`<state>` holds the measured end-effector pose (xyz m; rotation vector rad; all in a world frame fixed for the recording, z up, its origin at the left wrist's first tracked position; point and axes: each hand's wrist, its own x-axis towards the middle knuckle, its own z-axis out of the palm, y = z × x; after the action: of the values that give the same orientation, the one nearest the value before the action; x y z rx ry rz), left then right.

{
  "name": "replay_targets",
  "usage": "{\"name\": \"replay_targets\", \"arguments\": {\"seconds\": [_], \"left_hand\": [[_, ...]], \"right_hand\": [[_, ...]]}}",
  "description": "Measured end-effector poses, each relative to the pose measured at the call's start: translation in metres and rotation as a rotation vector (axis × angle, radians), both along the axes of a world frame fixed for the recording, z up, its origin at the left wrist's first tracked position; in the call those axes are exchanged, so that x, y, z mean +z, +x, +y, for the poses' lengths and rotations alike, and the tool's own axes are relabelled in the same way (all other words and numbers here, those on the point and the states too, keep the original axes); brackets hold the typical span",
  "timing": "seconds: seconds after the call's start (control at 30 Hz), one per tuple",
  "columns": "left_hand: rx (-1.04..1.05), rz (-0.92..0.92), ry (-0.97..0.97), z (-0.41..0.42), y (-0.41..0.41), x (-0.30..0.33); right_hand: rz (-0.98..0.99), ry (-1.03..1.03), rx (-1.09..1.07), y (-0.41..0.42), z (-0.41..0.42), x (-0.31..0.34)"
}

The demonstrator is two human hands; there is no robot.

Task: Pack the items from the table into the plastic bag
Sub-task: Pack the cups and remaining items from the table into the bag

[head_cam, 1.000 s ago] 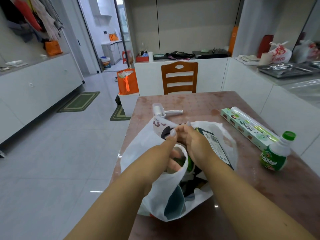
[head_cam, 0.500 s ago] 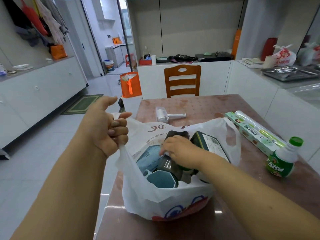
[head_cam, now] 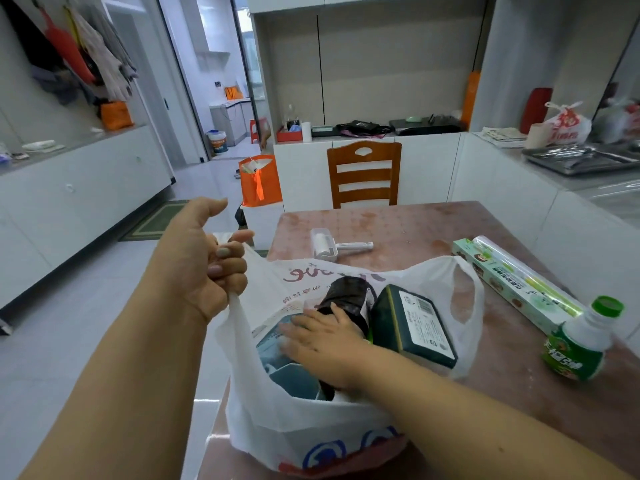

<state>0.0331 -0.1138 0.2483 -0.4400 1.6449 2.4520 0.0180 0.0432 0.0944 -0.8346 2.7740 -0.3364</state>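
A white plastic bag (head_cam: 304, 431) with blue and red print stands open on the table's near left corner. My left hand (head_cam: 201, 268) is shut on its left handle and holds it up. My right hand (head_cam: 325, 344) is inside the bag's mouth, fingers spread flat on a grey-blue item (head_cam: 277, 344). A black pouch (head_cam: 349, 296) and a dark green box (head_cam: 412, 323) with a white label stick out of the bag. On the table lie a white lint roller (head_cam: 332, 247), a long green cling-film box (head_cam: 512, 289) and a green-capped bottle (head_cam: 581, 341).
The reddish table (head_cam: 398, 223) has a wooden chair (head_cam: 363, 174) at its far side. An orange bag (head_cam: 259, 185) stands on a white box beyond the table's left corner. White counters run along the right and left; the tiled floor is to the left.
My left hand has kept its grip on the bag handle, held up at the left. My right hand has slid a little to the left inside the bag, with its fingers now spread flat.
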Motion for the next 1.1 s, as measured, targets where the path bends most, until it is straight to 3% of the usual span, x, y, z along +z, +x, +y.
{"name": "replay_targets", "arguments": {"seconds": [0.07, 0.13, 0.17, 0.2, 0.23, 0.3, 0.33, 0.4, 0.47, 0.6, 0.83, 0.93, 1.03, 1.1], "left_hand": [[-0.029, 0.003, 0.012, -0.004, -0.001, -0.001], [-0.053, 0.003, 0.02, -0.008, -0.003, -0.002], [-0.059, 0.004, 0.023, -0.008, -0.005, -0.003], [-0.063, 0.007, 0.029, -0.007, -0.006, -0.003], [-0.067, 0.011, 0.036, -0.005, -0.008, -0.003], [-0.077, 0.022, 0.048, 0.001, -0.012, -0.003], [-0.084, 0.027, 0.051, 0.004, -0.015, -0.003], [-0.091, 0.041, 0.053, 0.012, -0.02, -0.003], [-0.084, 0.048, 0.044, 0.023, -0.027, 0.0], [-0.071, 0.056, -0.002, 0.041, -0.047, 0.017], [-0.159, 0.126, 0.087, 0.046, -0.081, 0.057], [-0.196, 0.092, 0.061, 0.061, -0.097, 0.047], [-0.197, -0.021, -0.037, 0.092, -0.108, 0.01], [-0.199, -0.035, -0.059, 0.107, -0.114, -0.007]], "right_hand": [[0.146, -0.208, -0.13, 0.008, 0.014, 0.024], [0.564, -0.413, -0.503, 0.023, 0.042, 0.05], [0.83, -0.346, -0.698, 0.03, 0.061, 0.059], [0.969, -0.256, -0.88, 0.036, 0.081, 0.064], [0.921, -0.191, -1.035, 0.04, 0.099, 0.069], [0.557, -0.198, -1.19, 0.038, 0.125, 0.072], [0.372, -0.333, -1.191, 0.034, 0.131, 0.071], [0.084, -0.912, -1.099, 0.023, 0.132, 0.073], [-0.016, -1.348, -0.994, 0.009, 0.137, 0.08], [0.009, -1.686, -0.747, -0.009, 0.145, 0.12], [0.151, -1.807, -0.437, -0.029, 0.169, 0.182], [0.202, -1.691, -0.623, -0.035, 0.186, 0.179], [0.124, -1.324, -0.949, -0.04, 0.2, 0.146], [0.042, -1.116, -1.055, -0.042, 0.209, 0.124]]}}
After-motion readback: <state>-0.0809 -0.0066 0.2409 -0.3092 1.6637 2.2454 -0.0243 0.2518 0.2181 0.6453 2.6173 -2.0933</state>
